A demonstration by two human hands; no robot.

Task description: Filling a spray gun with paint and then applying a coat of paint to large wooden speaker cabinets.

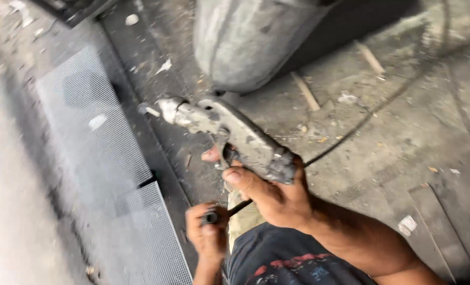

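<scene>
— Where the mesh panel (95,121) lies at the left, what grips the hose end (212,217)?
— Left hand (207,232), closed round it, low in view. Right hand (277,195) clasps the paint-crusted spray gun (229,134), nozzle pointing left, above the dusty floor (393,137)

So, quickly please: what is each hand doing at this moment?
Left hand: closed around the end of a black hose.
Right hand: closed on the grip of a paint-crusted spray gun, one finger at the trigger.

single head view, looking steeply down, close over hands and dusty floor (393,137); frame tilted, somewhat motion-blurred.
</scene>
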